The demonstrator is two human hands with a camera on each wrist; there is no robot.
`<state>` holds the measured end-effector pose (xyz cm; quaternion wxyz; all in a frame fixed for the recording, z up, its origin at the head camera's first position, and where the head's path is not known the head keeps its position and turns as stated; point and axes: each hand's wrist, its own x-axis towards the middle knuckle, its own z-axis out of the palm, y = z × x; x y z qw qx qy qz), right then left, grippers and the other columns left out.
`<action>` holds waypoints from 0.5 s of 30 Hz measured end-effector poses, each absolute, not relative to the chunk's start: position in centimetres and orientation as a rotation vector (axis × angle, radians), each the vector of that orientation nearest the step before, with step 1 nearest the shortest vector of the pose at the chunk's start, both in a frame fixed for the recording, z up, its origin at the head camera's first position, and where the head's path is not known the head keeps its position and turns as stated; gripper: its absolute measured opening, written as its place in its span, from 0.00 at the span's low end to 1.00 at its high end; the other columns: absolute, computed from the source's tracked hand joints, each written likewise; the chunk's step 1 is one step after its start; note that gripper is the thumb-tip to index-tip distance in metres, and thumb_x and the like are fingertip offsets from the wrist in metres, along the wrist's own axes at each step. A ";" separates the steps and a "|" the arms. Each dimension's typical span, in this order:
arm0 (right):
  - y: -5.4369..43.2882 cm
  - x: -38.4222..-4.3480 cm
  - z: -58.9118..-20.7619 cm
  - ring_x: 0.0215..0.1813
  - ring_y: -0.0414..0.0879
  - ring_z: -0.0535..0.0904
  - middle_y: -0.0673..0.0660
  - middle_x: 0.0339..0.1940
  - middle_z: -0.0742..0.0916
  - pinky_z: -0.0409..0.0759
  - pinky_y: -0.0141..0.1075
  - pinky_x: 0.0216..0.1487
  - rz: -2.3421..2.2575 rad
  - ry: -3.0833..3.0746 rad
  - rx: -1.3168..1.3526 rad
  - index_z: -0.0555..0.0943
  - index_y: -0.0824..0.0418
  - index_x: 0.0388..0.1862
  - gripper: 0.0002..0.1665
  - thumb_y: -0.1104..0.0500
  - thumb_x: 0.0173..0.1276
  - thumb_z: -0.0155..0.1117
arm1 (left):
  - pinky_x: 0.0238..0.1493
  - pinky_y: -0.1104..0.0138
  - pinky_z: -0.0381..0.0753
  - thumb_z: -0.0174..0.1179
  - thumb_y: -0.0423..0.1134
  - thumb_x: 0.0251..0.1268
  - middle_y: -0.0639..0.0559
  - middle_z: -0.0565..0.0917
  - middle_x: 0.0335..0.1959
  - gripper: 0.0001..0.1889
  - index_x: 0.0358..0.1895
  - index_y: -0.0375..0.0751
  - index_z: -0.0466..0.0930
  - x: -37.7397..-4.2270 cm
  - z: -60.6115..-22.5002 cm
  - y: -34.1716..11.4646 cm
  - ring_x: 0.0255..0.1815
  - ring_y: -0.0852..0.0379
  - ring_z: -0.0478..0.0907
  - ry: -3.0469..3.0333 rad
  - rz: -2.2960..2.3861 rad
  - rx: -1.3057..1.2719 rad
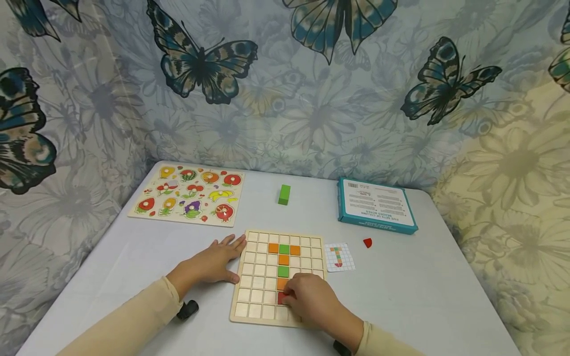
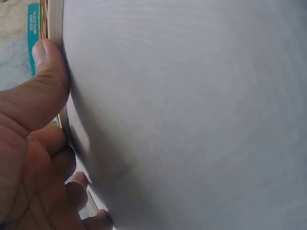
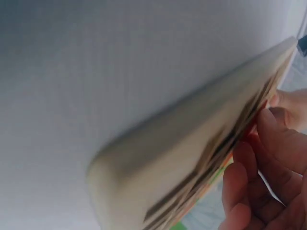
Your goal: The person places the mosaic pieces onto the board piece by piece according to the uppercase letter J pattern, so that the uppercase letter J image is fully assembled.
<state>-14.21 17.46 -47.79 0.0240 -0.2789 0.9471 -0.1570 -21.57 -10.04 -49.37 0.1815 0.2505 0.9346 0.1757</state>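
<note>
A wooden grid board (image 1: 254, 320) lies on the white table. Orange and green square tiles (image 1: 283, 271) sit in its cells, forming a short row with a column running down from the middle. My right hand (image 1: 313, 299) bends over the lower part of the board, thumb and fingers pinching a red piece (image 3: 250, 125) at the column's lower end. That red piece is partly hidden by the fingers in the head view. My left hand (image 1: 213, 262) rests at the board's left edge, fingers spread, with the thumb (image 2: 50, 81) against its side.
Right of the board lies a small pattern card (image 1: 340, 257), with a red quarter-round piece (image 1: 367, 243) beyond it. A teal box (image 1: 377, 205) lies at the back right, a green block (image 1: 284, 195) at the back middle, and a fruit puzzle board (image 1: 187, 193) at the back left.
</note>
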 end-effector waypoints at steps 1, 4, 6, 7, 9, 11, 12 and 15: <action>17.3 -14.2 -47.8 0.29 0.32 0.73 0.38 0.24 0.80 0.77 0.30 0.33 -0.475 2.934 -0.876 0.88 0.53 0.27 0.05 0.54 0.57 0.76 | 0.73 0.43 0.45 0.72 0.54 0.51 0.53 0.49 0.79 0.52 0.77 0.41 0.54 -21.6 -49.3 -10.0 0.79 0.46 0.40 2.639 0.496 0.707; 17.1 -14.2 -47.7 0.29 0.32 0.74 0.38 0.23 0.80 0.78 0.30 0.34 -0.449 2.945 -0.908 0.88 0.53 0.26 0.04 0.56 0.57 0.76 | 0.73 0.42 0.44 0.71 0.53 0.51 0.52 0.49 0.79 0.52 0.77 0.40 0.54 -21.5 -49.3 -10.0 0.78 0.45 0.40 2.637 0.495 0.711; 16.9 -14.2 -47.7 0.29 0.33 0.74 0.38 0.23 0.80 0.78 0.30 0.34 -0.433 2.949 -0.915 0.88 0.53 0.26 0.04 0.57 0.57 0.76 | 0.72 0.42 0.44 0.71 0.53 0.51 0.51 0.50 0.79 0.52 0.77 0.39 0.54 -21.5 -49.1 -10.0 0.78 0.44 0.40 2.636 0.497 0.716; 16.9 -14.2 -47.6 0.29 0.33 0.74 0.38 0.23 0.80 0.78 0.31 0.34 -0.431 2.949 -0.914 0.88 0.53 0.26 0.04 0.57 0.57 0.76 | 0.72 0.42 0.44 0.72 0.53 0.51 0.51 0.50 0.79 0.52 0.77 0.39 0.54 -21.5 -49.0 -10.0 0.78 0.44 0.40 2.636 0.498 0.716; 16.9 -14.3 -47.6 0.29 0.32 0.73 0.38 0.23 0.80 0.78 0.30 0.34 -0.452 2.939 -0.898 0.88 0.53 0.27 0.04 0.56 0.57 0.76 | 0.72 0.42 0.44 0.72 0.52 0.51 0.50 0.50 0.79 0.52 0.77 0.38 0.54 -21.4 -49.0 -10.0 0.78 0.43 0.41 2.635 0.500 0.718; 17.1 -14.3 -47.5 0.28 0.33 0.72 0.38 0.23 0.79 0.76 0.30 0.32 -0.494 2.919 -0.860 0.87 0.53 0.28 0.05 0.54 0.57 0.76 | 0.72 0.42 0.44 0.72 0.52 0.52 0.50 0.50 0.79 0.52 0.77 0.38 0.54 -21.4 -48.9 -10.0 0.78 0.43 0.41 2.635 0.501 0.715; 17.3 -14.4 -47.4 0.27 0.33 0.71 0.38 0.23 0.78 0.75 0.30 0.31 -0.527 2.908 -0.835 0.87 0.53 0.29 0.06 0.53 0.57 0.76 | 0.72 0.42 0.44 0.72 0.52 0.52 0.50 0.50 0.79 0.52 0.77 0.38 0.54 -21.4 -49.0 -10.0 0.78 0.43 0.41 2.634 0.500 0.714; 18.4 -14.9 -46.9 0.26 0.34 0.70 0.38 0.22 0.77 0.73 0.29 0.28 -0.626 2.902 -0.707 0.86 0.53 0.29 0.12 0.48 0.53 0.79 | 0.73 0.42 0.44 0.72 0.52 0.52 0.51 0.50 0.79 0.52 0.77 0.39 0.54 -21.4 -49.0 -10.0 0.78 0.44 0.41 2.633 0.499 0.716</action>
